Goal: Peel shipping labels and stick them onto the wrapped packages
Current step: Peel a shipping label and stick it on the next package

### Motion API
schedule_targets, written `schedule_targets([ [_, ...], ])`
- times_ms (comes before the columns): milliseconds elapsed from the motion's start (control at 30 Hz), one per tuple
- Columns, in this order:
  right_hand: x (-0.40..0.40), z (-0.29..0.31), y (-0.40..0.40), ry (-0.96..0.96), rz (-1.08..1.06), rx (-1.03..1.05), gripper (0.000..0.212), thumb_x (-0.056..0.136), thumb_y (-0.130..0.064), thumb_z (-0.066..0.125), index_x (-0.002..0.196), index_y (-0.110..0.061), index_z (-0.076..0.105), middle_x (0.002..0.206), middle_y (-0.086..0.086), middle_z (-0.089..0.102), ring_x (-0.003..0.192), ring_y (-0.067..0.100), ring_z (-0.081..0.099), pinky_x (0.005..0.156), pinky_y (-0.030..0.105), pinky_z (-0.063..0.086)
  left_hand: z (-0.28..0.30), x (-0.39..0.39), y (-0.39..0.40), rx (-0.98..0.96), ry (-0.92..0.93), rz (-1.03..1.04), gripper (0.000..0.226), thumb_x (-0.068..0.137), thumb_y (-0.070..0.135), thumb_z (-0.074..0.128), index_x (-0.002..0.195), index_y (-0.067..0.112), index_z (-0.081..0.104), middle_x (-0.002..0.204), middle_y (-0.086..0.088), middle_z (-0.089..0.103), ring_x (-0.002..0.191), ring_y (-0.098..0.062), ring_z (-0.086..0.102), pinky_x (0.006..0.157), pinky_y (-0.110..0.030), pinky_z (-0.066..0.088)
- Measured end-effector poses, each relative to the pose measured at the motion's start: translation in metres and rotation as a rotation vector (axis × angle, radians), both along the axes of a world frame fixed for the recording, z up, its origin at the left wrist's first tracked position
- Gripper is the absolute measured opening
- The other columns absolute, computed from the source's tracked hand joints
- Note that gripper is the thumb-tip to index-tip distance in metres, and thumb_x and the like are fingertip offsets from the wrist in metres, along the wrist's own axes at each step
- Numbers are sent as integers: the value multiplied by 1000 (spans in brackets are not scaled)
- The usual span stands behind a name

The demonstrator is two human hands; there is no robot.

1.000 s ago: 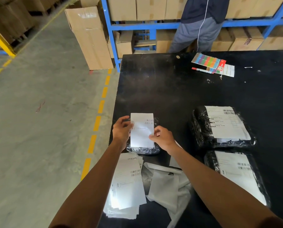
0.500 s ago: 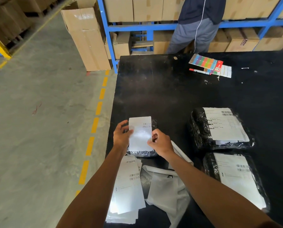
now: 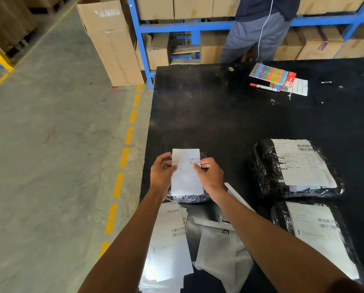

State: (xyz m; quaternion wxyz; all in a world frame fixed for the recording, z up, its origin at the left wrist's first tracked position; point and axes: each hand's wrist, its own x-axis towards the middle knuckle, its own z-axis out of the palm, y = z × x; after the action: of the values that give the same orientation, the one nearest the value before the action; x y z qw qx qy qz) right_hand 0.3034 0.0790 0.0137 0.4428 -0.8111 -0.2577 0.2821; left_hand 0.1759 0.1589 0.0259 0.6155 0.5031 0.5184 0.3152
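A white shipping label (image 3: 186,172) lies over a small black-wrapped package (image 3: 189,196) at the near left edge of the black table (image 3: 219,115). The left hand (image 3: 162,174) pinches the label's left edge between thumb and curled fingers, and the right hand (image 3: 210,175) grips its right edge the same way, thumb on top. Whether the label is already stuck down cannot be told. It carries a barcode near its upper right; the small print beside it is too blurred to read.

Nearer the camera, a loose stack of label sheets (image 3: 168,246) overhangs the table edge, each with barcodes and fine text that cannot be made out. Just right of the stack lies crumpled white backing paper (image 3: 221,250).

To the right sit two larger black-wrapped packages, already labelled: the farther one (image 3: 265,170) and the nearer one (image 3: 282,218), both with barcodes and unreadable lines.

At the far side of the table lie a sheet of coloured stickers (image 3: 269,72) and a red-capped marker (image 3: 263,87). Beyond it, a person (image 3: 259,32) stands by blue shelving (image 3: 138,39) stacked with cardboard boxes. A tall cardboard box (image 3: 111,43) leans at the shelving's left end, and dashed yellow floor markings (image 3: 124,157) run along the concrete.
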Motion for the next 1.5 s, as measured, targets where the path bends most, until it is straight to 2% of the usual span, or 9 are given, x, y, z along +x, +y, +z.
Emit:
schedule_targets([
  [133,7,1,11,44,-56,65,17,88,-21,70,97,-13,58,94,-1,66,86,17,63,61,17,44,-4,-1,5,68,89,-22,39,88,2,67,123,18,58,108,-6,71,98,-22,69,75,-27,60],
  [267,13,-5,15,129,20,96,24,92,-20,67,115,-18,59,106,-1,67,91,16,65,63,17,49,-10,-1,13,161,222,-21,38,86,10,71,120,22,59,110,-2,71,97,-18,69,82,-33,60],
  [533,12,-14,18,-172,70,82,16,90,-17,65,102,-8,68,104,3,57,89,14,52,69,0,35,-16,4,24,329,392,-119,42,85,18,74,123,19,59,112,2,69,94,-13,65,83,-24,55],
  [800,13,-24,24,-187,16,69,19,87,-17,68,103,-7,68,113,3,35,102,19,46,99,25,42,-26,7,28,407,427,-74,40,81,7,75,119,15,62,108,-3,65,90,-14,62,87,-25,56],
  [933,7,-31,18,-218,-70,133,62,86,-22,72,142,-20,44,131,3,33,108,10,44,103,26,43,-32,0,20,750,517,-188,20,89,11,65,109,12,64,111,-5,61,98,-21,59,87,-33,54],
  [1033,8,-37,3,-644,124,180,19,88,-25,63,108,-24,66,116,-3,59,107,17,52,91,40,46,-50,-12,18,1175,549,-443,19,94,23,55,104,16,70,111,2,69,107,-20,62,89,-37,49],
  [1100,10,-43,-3,-772,244,173,16,91,-26,57,100,-30,70,111,-13,67,112,17,55,94,35,38,-59,-17,21,1246,576,-543,29,98,30,50,115,21,70,126,5,67,124,-17,57,104,-37,42],
  [1300,27,-33,27,-755,439,-217,54,99,-44,16,144,-33,44,151,-14,43,146,18,30,112,42,22,-38,4,47,1026,919,-666,48,103,42,23,144,30,46,149,10,46,144,-19,35,118,-45,25],
  [1500,29,-22,34,-577,465,-414,53,104,-43,23,155,-29,16,165,-7,11,146,27,27,115,47,27,-40,10,51,700,931,-700,51,103,45,22,153,34,20,163,8,15,151,-21,10,117,-48,23],
])
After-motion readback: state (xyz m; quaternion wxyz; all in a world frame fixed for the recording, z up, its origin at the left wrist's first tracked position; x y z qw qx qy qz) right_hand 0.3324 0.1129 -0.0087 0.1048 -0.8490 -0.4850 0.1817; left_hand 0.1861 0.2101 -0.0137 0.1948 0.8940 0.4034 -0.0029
